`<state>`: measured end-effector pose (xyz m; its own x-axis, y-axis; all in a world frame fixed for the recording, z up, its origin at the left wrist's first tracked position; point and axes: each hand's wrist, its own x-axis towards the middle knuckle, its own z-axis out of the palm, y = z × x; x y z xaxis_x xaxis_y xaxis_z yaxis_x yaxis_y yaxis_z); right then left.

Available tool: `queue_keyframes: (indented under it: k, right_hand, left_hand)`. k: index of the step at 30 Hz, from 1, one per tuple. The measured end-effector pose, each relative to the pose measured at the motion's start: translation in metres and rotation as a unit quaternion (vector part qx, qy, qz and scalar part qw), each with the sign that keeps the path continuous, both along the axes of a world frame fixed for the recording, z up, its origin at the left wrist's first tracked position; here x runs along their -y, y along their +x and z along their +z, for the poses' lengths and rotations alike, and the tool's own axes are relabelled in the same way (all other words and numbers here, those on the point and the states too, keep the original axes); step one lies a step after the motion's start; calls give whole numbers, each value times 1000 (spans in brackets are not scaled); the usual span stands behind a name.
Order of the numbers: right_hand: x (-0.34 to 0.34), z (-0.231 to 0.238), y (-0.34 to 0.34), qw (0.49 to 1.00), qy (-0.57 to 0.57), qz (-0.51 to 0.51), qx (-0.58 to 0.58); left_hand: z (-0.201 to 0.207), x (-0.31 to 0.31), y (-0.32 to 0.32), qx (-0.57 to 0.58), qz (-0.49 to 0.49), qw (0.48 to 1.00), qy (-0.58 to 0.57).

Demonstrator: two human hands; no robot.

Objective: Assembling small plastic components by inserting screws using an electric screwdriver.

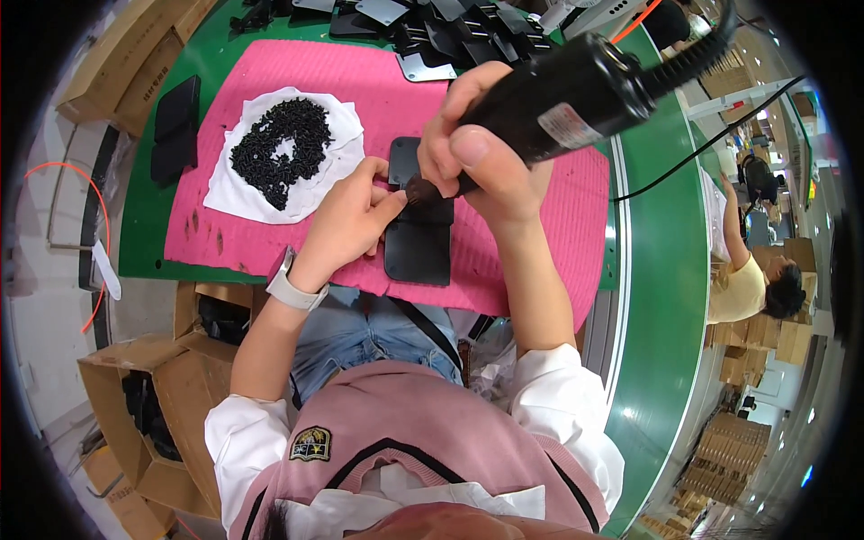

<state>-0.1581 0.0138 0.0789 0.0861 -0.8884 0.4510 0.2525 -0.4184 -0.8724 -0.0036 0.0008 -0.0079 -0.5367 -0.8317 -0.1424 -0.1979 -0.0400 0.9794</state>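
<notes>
The right hand (504, 180) has its fingers wrapped around a black power screwdriver (558, 99), thumb laid on the barrel. The left hand (351, 220) has thumb and forefinger close together beside the tool's dark tip; whether they pinch anything cannot be told. Beneath lies a flat, smooth black two-panel piece (418, 256) with rounded corners, its middle hidden by tool and fingers, its lower end close to the near edge of the ribbed pink mat (558, 243). Bare mat leaves open room to its right. To the left, small black screws (301, 121) form a loose heap on a crumpled white cloth (346, 126). Overlapping the mat's left edge, a dark folded-looking part (175, 126) rests on the green bench (139, 238). At the far side, jumbled black plates (450, 40) are cut off by the upper border, as is the screwdriver's ridged cable sleeve (693, 61).
</notes>
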Motion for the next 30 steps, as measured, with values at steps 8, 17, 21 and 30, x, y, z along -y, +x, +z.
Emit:
queue_keyframes:
  k: [8,17,21,30]
  right_hand:
    - [10,4,0,997,-2,61,-38]
    - [19,9,11,982,-16,144,-117]
    - [18,4,8,987,-29,141,-72]
    - [29,16,10,970,-24,205,-126]
  left_hand:
    - [-5,0,0,22,3,999,-23]
    - [4,-4,2,47,11,997,-53]
    - [-4,-1,1,47,19,998,-40]
    - [-8,-3,0,49,18,995,-81]
